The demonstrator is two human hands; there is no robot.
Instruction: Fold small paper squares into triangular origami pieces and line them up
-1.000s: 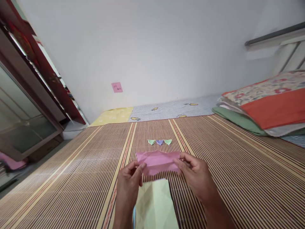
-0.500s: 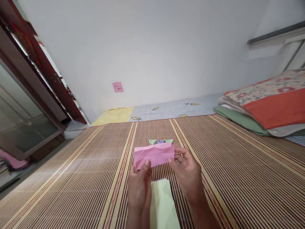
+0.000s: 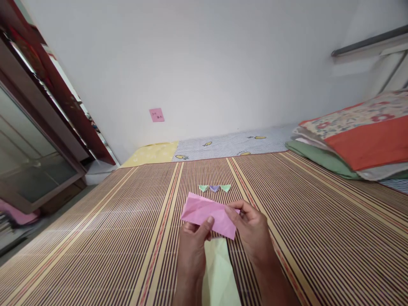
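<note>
Watching remotely, I saw the left hand (image 3: 193, 246) at seven o'clock and right hand (image 3: 253, 231) at four, nearly closed, pinching the pink paper (image 3: 203, 209) below mid-view; some fingertips were probably hidden behind it. Folded triangles (image 3: 214, 188) sat at twelve, the green sheet (image 3: 219, 272), cut off below, at six. Striped mat (image 3: 127, 229) stretched wide toward nine and three.
</note>
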